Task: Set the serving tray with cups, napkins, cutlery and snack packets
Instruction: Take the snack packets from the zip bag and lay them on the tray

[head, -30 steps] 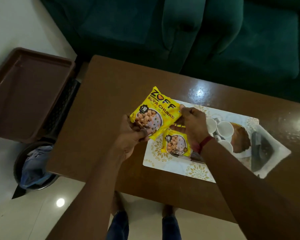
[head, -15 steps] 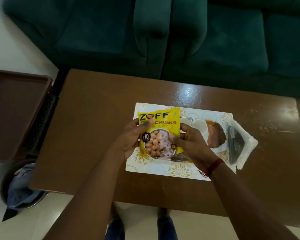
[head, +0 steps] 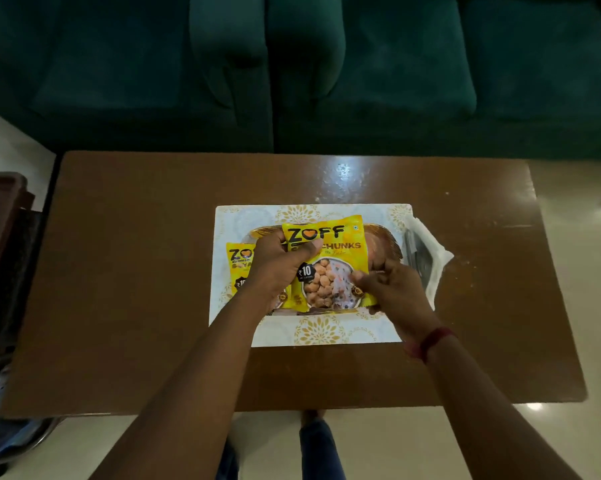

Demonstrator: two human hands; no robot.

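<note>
Head view: a yellow snack packet (head: 330,261) is held over the white patterned serving tray (head: 330,332) on the brown table (head: 136,271), pinched at its upper left by the left hand (head: 278,263) and at its lower right edge by the right hand (head: 389,289). A second yellow packet (head: 238,268) lies on the tray, partly hidden beneath the left hand, and a white napkin (head: 430,258) is seen at the tray's right edge.

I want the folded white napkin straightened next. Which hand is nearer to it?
Right. The right hand grips the packet just left of the napkin; the left hand is farther left, across the packet.
</note>
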